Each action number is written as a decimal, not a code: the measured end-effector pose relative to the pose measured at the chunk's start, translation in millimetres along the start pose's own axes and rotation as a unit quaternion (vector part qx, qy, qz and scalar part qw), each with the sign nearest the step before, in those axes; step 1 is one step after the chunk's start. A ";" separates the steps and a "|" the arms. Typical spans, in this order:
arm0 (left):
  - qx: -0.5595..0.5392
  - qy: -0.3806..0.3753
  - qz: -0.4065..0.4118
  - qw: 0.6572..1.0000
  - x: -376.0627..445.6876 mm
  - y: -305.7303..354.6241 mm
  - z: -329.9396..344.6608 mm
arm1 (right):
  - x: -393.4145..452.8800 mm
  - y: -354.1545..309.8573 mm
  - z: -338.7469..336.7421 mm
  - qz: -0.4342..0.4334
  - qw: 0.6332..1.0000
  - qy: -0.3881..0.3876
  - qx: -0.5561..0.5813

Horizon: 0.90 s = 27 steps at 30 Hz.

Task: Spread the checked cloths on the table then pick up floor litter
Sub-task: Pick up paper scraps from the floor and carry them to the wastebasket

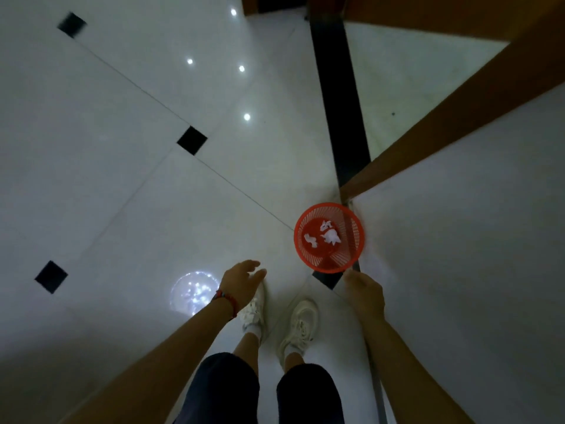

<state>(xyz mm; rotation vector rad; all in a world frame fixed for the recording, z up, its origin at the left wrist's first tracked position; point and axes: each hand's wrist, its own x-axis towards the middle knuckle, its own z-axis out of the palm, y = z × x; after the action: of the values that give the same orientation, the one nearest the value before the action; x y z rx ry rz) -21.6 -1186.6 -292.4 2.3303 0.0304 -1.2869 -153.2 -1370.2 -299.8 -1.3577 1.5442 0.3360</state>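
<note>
Litter (329, 236) lies in the red basket (308, 258); both hands' grips hang loose, holding nothing.

No writing, label, brand or number can be read anywhere in this view. The red basket (329, 237) bears no legible mark.

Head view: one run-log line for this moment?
phase: litter | red basket: on floor, paper scraps inside | left hand: open, empty | right hand: at basket rim, grip unclear
</note>
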 end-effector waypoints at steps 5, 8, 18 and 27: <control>-0.080 0.053 -0.025 0.995 -56.8 -31.4 -88.2 | -65.0 -43.6 5.1 -0.028 1.000 0.001 0.014; -0.128 0.076 -0.034 0.988 -88.0 -58.3 -131.6 | -102.7 -73.2 22.2 -0.069 0.997 -0.034 0.021; -0.368 0.167 -0.112 0.908 -185.5 -177.3 -228.4 | -199.5 -148.8 89.9 -0.170 0.975 -0.090 -0.114; -0.541 0.209 -0.172 0.796 -215.7 -235.5 -255.7 | -245.9 -215.7 180.0 -0.229 0.933 -0.191 -0.201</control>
<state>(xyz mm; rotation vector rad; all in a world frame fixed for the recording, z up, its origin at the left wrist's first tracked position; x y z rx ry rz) 3.8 -827.8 -97.6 1.5167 1.0795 -0.5435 85.4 -1164.3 -99.7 -1.7953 0.8268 0.6013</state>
